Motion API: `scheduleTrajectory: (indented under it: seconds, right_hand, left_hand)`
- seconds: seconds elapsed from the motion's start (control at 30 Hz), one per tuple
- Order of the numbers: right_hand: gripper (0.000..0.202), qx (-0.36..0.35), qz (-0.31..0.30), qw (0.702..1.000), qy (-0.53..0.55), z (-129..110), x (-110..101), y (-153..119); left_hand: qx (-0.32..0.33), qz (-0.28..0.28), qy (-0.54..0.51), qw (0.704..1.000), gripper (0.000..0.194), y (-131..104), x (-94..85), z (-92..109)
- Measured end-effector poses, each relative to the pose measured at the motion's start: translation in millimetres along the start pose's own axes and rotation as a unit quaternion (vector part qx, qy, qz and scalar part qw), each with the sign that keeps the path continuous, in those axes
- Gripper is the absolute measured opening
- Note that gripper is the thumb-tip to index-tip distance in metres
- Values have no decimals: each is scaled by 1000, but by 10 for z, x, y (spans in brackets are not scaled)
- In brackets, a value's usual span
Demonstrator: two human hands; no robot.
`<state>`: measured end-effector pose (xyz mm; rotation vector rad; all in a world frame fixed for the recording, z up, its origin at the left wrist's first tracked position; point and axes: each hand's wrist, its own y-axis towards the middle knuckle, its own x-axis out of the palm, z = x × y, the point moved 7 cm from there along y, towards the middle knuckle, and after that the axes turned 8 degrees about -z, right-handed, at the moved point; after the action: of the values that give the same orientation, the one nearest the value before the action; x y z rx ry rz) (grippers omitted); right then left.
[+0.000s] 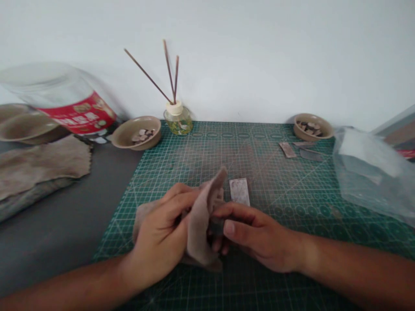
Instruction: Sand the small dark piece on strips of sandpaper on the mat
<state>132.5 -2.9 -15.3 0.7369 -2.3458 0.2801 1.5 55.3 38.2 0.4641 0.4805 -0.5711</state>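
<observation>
A brownish-grey cloth (pixel 201 229) is bunched up above the green cutting mat (pixel 181 160). My left hand (pixel 165 233) is wrapped round the cloth, with part of it sticking out on the left. On the right side of the cloth, my right hand (pixel 259 237) has its thumb and fingers closed on a small dark flat piece (pixel 217 226), partly hidden by the cloth and fingers. A pale rectangular plate (pixel 239 191) lies on the mat just beyond my right hand.
Bowls of small pieces stand at the back left (pixel 138 134) and back right (pixel 313 127). Between them is a reed diffuser (pixel 178 119). A large jar (pixel 74 103) and folded cloth (pixel 45 166) are left; flat pieces (pixel 287 150) and a plastic bag (pixel 369 172) are right.
</observation>
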Motion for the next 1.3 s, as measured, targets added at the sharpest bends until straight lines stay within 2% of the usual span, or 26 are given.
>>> scheduleTrajectory:
  seconds: [0.07,0.13,0.37,0.53,0.6,0.67,0.77,0.87,1.0,1.13,1.3]
  right_hand:
    - [24,0,1,1000,-4,19,-19,-10]
    - [22,0,-1,1000,0,36,-34,-20]
    - [28,17,19,999,44,94,-76,-16]
    - [33,53,21,998,34,160,-61,-11]
    - [32,59,16,998,29,156,-43,-12]
    - [32,51,16,998,38,124,-31,-11]
    - [40,33,29,997,62,80,-41,-9]
    - [43,36,35,996,70,104,-60,-11]
    - [35,63,34,996,55,163,-57,-20]
    - [29,78,19,995,63,145,6,-8]
    - [31,71,39,994,77,119,19,6]
  left_hand:
    - [80,-45,24,995,26,-23,58,107]
    - [116,-68,49,990,33,-36,101,151]
    - [136,-125,87,979,40,-18,210,175]
    - [158,-200,79,964,51,-37,309,207]
    - [148,-196,51,968,61,-52,316,176]
    - [125,-161,14,979,65,-53,283,122]
    - [108,-125,-27,986,50,-38,246,87]
    - [139,-140,-31,980,36,-8,252,159]
    - [176,-165,-21,970,29,9,250,233]
    - [157,-186,2,970,29,-3,262,175]
    - [132,-185,27,973,30,-2,262,127]
